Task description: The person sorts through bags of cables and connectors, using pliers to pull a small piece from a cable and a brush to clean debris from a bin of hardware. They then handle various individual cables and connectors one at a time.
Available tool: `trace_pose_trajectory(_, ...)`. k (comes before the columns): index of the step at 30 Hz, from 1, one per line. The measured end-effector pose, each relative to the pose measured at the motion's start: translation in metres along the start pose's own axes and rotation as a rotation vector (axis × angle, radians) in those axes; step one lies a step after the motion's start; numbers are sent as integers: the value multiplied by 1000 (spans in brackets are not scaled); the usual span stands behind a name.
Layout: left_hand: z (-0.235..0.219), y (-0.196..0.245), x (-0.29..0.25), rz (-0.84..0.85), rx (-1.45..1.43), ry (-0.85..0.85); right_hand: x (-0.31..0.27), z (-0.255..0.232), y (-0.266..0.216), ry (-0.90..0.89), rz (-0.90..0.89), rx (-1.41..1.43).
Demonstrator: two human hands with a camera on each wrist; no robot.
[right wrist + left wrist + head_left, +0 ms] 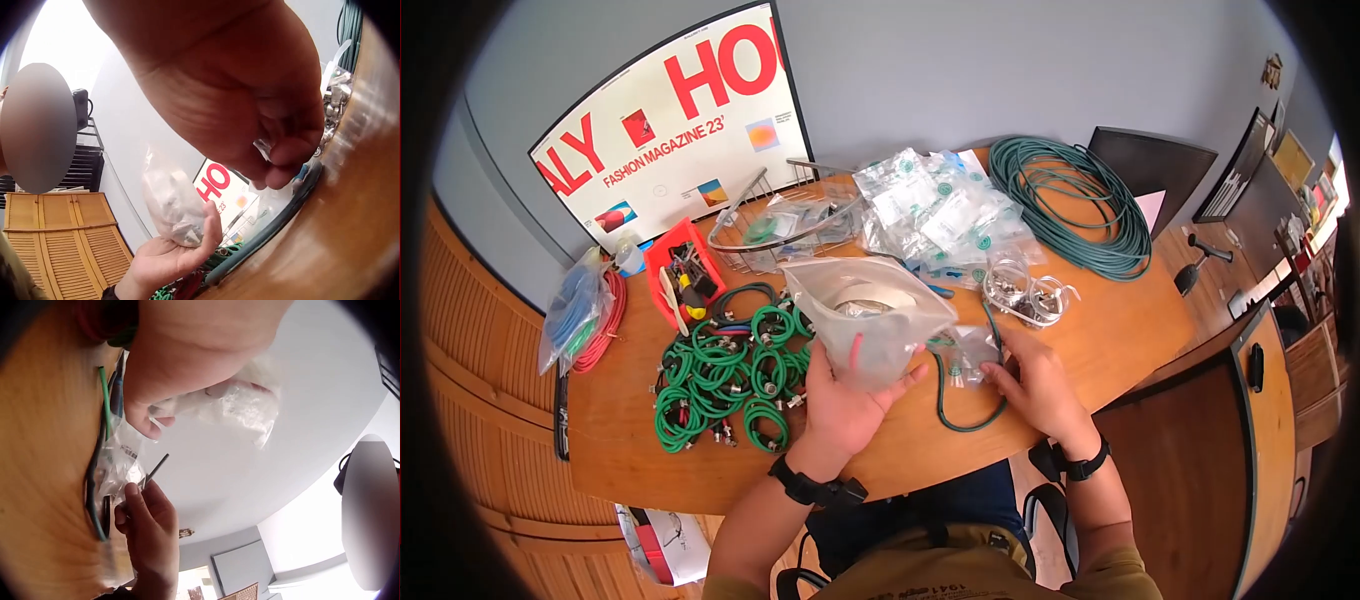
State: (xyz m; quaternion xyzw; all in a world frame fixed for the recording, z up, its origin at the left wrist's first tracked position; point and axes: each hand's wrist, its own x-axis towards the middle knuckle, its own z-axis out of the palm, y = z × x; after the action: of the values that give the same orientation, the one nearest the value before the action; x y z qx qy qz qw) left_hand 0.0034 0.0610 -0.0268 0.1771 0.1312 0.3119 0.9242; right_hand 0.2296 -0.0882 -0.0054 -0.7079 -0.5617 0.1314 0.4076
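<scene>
My left hand [847, 405] holds up a frosted plastic bag [840, 300] from below, its mouth spread wide towards the head camera. Its fingers are partly hidden behind the bag, and pale metallic parts show through the plastic in the right wrist view. With thumb and fingertips, my right hand [1040, 385] pinches a small clear plastic bag [968, 350] just to the right. A dark green cable [970, 428] curves on the table around this small bag, passing by the right fingertips. Several coiled green cables [720, 375] lie left of the left hand.
Behind the hands stand a wire basket [785, 240] and a pile of clear bags [945, 205]. A large green cable coil [1080, 205] and metal clamps [1028, 290] lie to the right. A red tool box [685, 275] and a monitor [670, 130] are at the left.
</scene>
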Motion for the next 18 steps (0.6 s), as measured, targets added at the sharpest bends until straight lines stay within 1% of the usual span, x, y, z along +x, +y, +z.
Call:
trace_pose_trajectory(1,-1,-4,0,-6,2,1,-2,0,2,-21,-60,-32)
trace_pose_trajectory(2,-2,-8,1,41,28,93,-4,1,3,-40,-119,-62)
trace_pose_trajectory(3,-2,-11,1,88,56,183,-5,1,3,-31,-112,-57)
trace_pose_trajectory(4,-3,-13,2,78,65,182,-5,1,0,-84,-105,-31)
trace_pose_trajectory(6,-4,-18,5,204,155,200,-4,2,-4,-161,-109,-13)
trace_pose_trajectory(7,-7,-20,6,192,163,193,-2,4,-6,-147,-100,-12)
trace_pose_trajectory(9,-13,-20,9,254,156,234,2,9,-8,-182,-153,-95)
trace_pose_trajectory(10,-10,-19,10,252,163,231,6,10,-8,-202,-182,-153)
trace_pose_trajectory(11,-6,-19,8,283,160,250,10,9,-8,-199,-184,-149)
trace_pose_trajectory(13,-3,-16,6,323,158,279,21,6,-9,-293,-233,-256)
trace_pose_trajectory(17,-9,-6,5,400,136,318,46,-4,-13,-339,-263,-223)
trace_pose_trajectory(18,-11,-5,6,422,135,318,51,-7,-17,-332,-231,-252)
